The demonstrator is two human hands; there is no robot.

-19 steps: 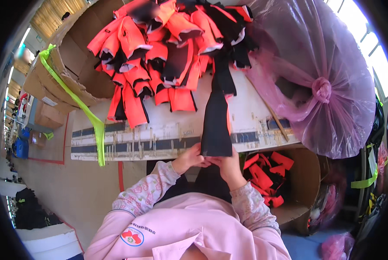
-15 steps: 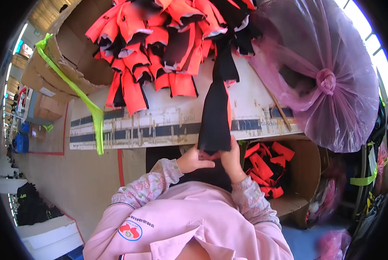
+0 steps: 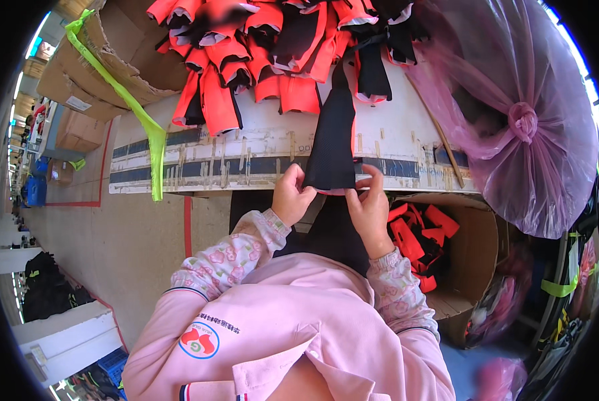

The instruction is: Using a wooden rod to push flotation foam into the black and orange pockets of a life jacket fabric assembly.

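Note:
A long black fabric tube with an orange side edge hangs over the table's front edge, its far end reaching back to the heap. My left hand pinches the left corner of its near end between thumb and fingers. At the right corner, my right hand has its thumb and bent index finger closed on the fabric edge. A pinkish lining shows along the near opening between both hands. Behind lies a heap of orange and black fabric tubes, piled on the white table.
A cardboard box holding orange and black pieces stands below the table at right. Above it bulges a knotted purple plastic bag. A large carton with a neon yellow strip stands at left. A thin stick lies near the bag.
My hands have moved apart to the two corners of the tube's near end and farther onto the table edge. The view has shifted, and another black piece beside the tube now lies separate.

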